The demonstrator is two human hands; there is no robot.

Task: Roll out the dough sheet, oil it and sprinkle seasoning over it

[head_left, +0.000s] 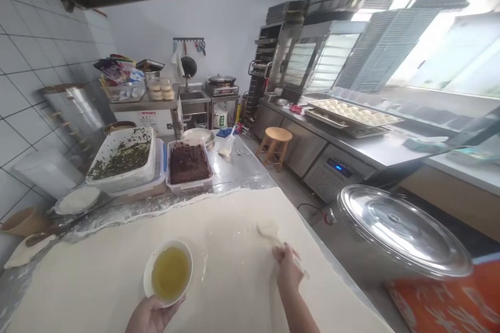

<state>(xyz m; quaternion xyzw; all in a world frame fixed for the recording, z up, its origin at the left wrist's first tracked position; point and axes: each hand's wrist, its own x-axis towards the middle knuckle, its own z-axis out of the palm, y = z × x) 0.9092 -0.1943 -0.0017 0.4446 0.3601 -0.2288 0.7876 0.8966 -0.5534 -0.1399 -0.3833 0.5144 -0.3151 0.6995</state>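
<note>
A wide sheet of rolled-out dough (117, 260) covers the near part of the metal table, with shiny wet streaks near its middle. Over the dough, my left hand (154, 315) holds a white bowl (147, 276) from below and by its side; yellow oil (171, 272) fills much of it. My right hand (288, 265) is closed around the handle of a pastry brush (268, 230), whose pale head lies on or just above the dough, to the right of the bowl. Motion blurs the brush, so its bristles are not distinct.
Beyond the dough stand a tub of chopped greens (127, 158) and a tub of dark red filling (189, 166). A large lidded steel pot (398, 229) is at the right. Farther back are a wooden stool (278, 135) and a tray of buns (351, 112) on a counter.
</note>
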